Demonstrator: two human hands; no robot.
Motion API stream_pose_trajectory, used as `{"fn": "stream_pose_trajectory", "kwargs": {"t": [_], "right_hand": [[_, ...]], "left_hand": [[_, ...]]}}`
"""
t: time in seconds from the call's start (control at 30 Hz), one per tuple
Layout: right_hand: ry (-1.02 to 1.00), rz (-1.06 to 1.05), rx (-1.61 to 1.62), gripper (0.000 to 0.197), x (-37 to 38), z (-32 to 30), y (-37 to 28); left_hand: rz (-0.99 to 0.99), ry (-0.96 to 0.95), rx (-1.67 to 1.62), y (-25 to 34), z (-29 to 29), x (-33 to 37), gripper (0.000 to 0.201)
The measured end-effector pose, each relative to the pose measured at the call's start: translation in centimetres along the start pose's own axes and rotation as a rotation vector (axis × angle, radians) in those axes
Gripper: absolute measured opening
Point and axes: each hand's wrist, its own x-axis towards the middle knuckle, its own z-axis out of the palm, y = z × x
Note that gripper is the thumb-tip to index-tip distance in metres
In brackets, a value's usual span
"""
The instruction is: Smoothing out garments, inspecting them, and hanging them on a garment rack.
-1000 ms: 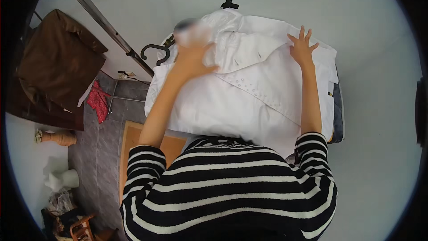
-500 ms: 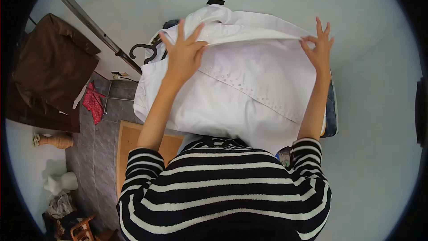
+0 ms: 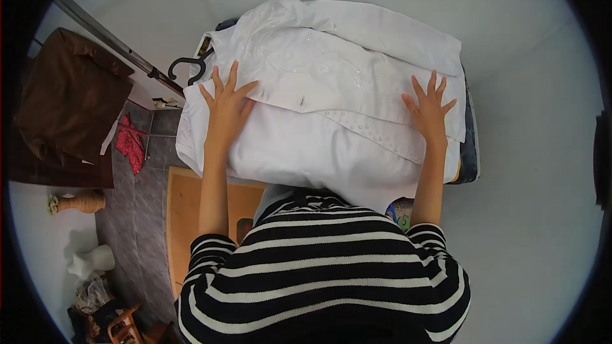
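Note:
A white garment (image 3: pixel 287 146) with small studs along one edge lies spread over a padded surface, a black hanger (image 3: pixel 186 70) sticking out at its left. Its upper front panel (image 3: pixel 331 76), with two buttonholes and shiny decoration, is laid down across the body. My left hand (image 3: pixel 226 105) rests on the panel's left end, fingers spread. On the right part of the panel lies my right hand (image 3: pixel 429 109), its fingers apart as well. What is under my palms is hidden.
Dark blue fabric (image 3: pixel 472 146) shows beneath the garment's right side. A metal pole (image 3: pixel 121 38) slants at the left, near a hanging brown garment (image 3: pixel 70 95). Below are a red patterned cloth (image 3: pixel 131 146), a woven vase (image 3: pixel 80 202) and a wooden board (image 3: pixel 182 229).
The panel edge pinched between both hands has come down toward me and been let go. My fingers have opened and now lie spread on the cloth.

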Motion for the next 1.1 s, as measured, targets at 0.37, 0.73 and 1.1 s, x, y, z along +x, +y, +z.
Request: {"fn": "stream_pose_trajectory", "kwargs": {"t": [0.37, 0.73, 1.1], "right_hand": [[-0.187, 0.104, 0.178, 0.063, -6.0, -0.6, 6.3], [0.201, 0.062, 0.174, 0.041, -4.7, -3.6, 8.6], [-0.125, 0.093, 0.288, 0.029, -11.7, -5.2, 7.1]], "left_hand": [[-0.069, 0.098, 0.047, -0.3, 3.1, -0.7, 0.030], [-0.069, 0.130, 0.100, -0.3, 3.7, -0.4, 0.032], [-0.101, 0.253, 0.077, -0.4, 3.1, -1.2, 0.042]]}}
